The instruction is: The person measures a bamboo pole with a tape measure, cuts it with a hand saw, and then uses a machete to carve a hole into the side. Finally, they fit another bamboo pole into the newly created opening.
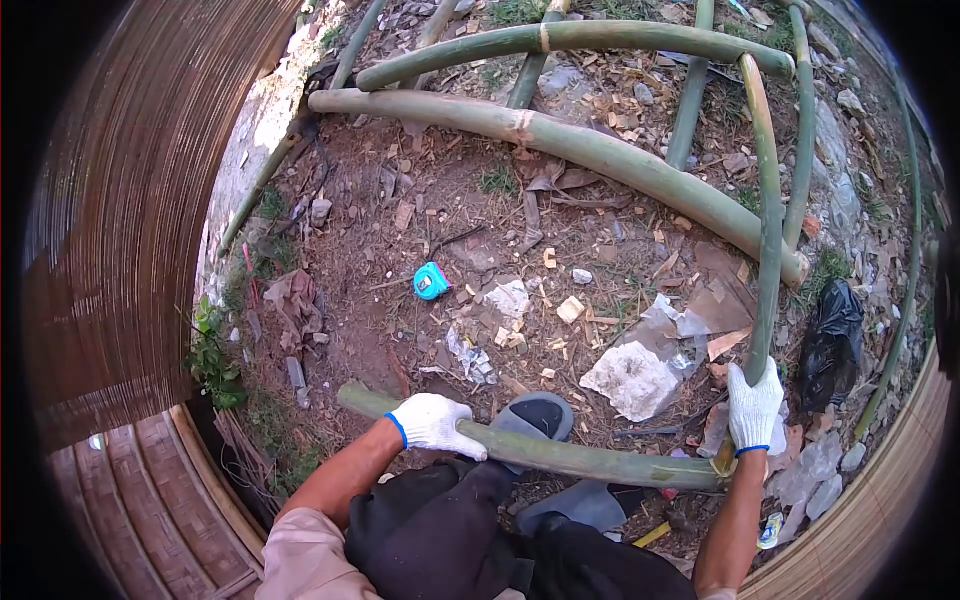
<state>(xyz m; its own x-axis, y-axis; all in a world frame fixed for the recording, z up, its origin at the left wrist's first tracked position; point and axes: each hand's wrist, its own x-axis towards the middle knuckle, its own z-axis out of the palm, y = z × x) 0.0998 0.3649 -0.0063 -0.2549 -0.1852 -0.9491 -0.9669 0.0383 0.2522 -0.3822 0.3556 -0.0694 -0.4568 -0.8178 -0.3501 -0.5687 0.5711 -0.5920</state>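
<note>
My left hand (435, 425), in a white knit glove with a blue cuff, is closed around a short green bamboo pole (590, 458) lying crosswise before my knees. My right hand (755, 405), gloved the same way, grips the near end of a longer, thinner bamboo pole (768, 230). That pole runs away from me, its far end at a curved bamboo pole (640, 38). Just below my right hand is the short pole's right end; whether the two poles are joined there is hidden. A thick bamboo pole (600, 155) lies across the ground beyond.
A turquoise tape measure (431, 281) lies on the littered dirt. A pale rock (630, 382) and a black plastic bag (832, 345) are toward the right. A slatted screen (130, 220) and woven bamboo panel (150, 510) border the left. More bamboo poles stretch across the back.
</note>
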